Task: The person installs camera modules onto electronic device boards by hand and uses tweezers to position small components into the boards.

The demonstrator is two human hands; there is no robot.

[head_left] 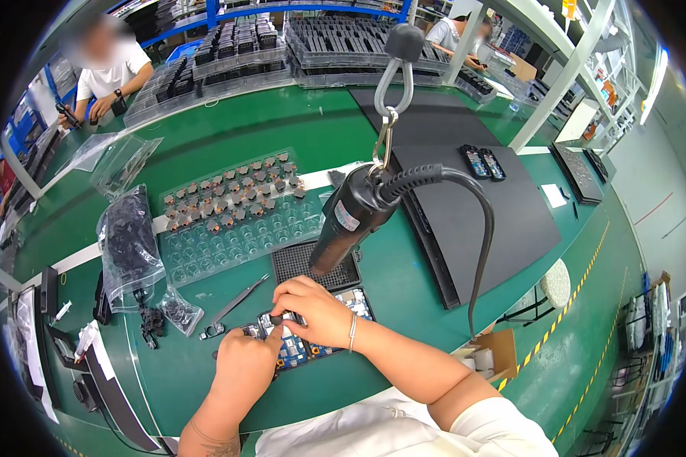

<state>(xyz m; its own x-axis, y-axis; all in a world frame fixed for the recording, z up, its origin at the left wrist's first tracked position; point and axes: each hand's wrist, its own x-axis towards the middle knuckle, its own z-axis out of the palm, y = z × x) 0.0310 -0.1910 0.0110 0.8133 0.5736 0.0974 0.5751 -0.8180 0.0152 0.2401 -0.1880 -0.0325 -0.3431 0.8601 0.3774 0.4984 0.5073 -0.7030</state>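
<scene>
My left hand (245,362) and my right hand (316,311) meet over blue circuit boards (291,352) set in dark housings near the table's front. My right fingers are closed in a pinch on a small dark part (276,320) above the left board. Against the same spot press the closed fingertips of my left hand; what they grip, if anything, is hidden. Another board (356,302) shows beside my right wrist. Tweezers (240,298) lie left of the boards. Behind my right hand is a black perforated mat (291,263).
A black electric screwdriver (352,217) hangs from a hook, its cable looping right. A clear blister tray (229,247) holds several small dark modules. Bagged black parts (129,236) lie left, black panels (488,228) right. Two people sit across the benches.
</scene>
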